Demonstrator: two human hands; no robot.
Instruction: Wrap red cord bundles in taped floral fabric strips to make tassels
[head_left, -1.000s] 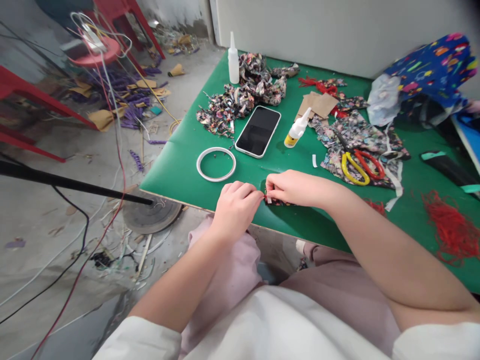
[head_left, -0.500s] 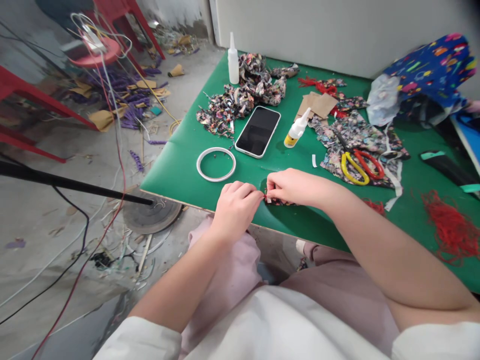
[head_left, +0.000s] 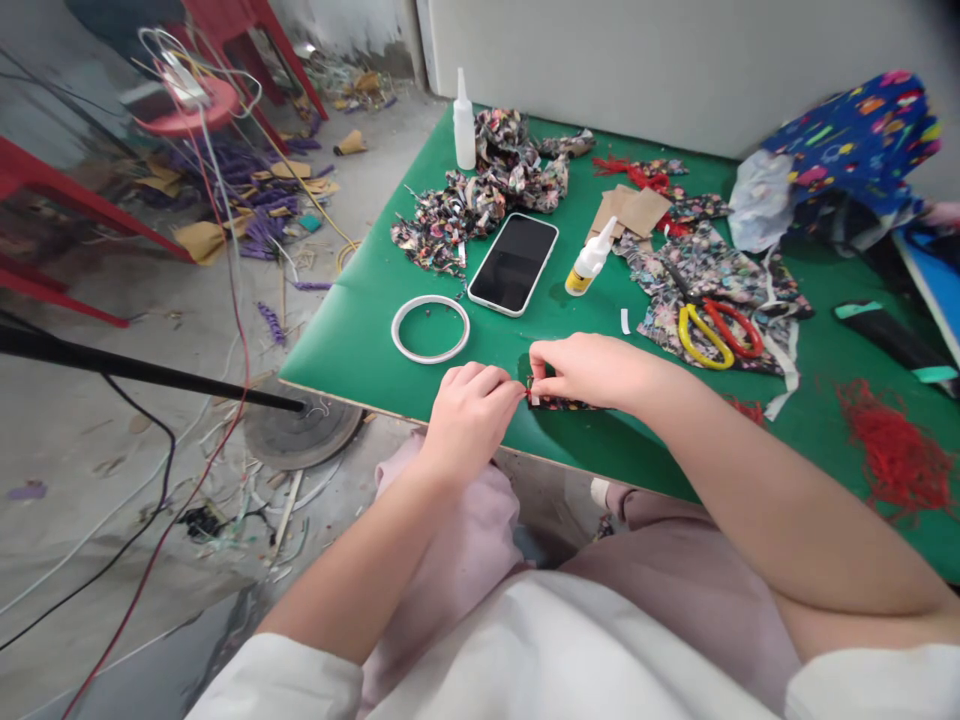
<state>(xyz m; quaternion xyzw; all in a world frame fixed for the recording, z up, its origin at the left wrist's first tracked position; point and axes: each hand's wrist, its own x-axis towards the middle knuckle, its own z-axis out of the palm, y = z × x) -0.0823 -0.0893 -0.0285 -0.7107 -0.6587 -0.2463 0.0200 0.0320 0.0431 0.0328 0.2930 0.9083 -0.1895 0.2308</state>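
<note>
Near the front edge of the green table point(head_left: 337, 350), a small piece of dark floral fabric point(head_left: 564, 404) lies partly under my right hand point(head_left: 585, 372). That hand is closed in a pinch at the fabric's left end, where a bit of red thread shows. My left hand point(head_left: 474, 408) is closed too, its fingertips pinching the red thread right beside the right fingers. A roll of white tape point(head_left: 394, 345) lies behind my left hand. Beyond my right hand are a glue bottle point(head_left: 590, 262) with a yellow label and a phone point(head_left: 514, 264).
Scissors point(head_left: 705, 338) with yellow and red handles rest on floral fabric point(head_left: 720, 255) at the right. Red threads point(head_left: 904, 450) are heaped at the far right. A white bottle point(head_left: 464, 130) and gathered floral strips point(head_left: 487, 195) stand at the back left. A black pole point(head_left: 150, 366) crosses the left.
The view has shifted very slightly. My right hand has lifted a little, showing slightly more of the fabric; my left hand stays almost in place.
</note>
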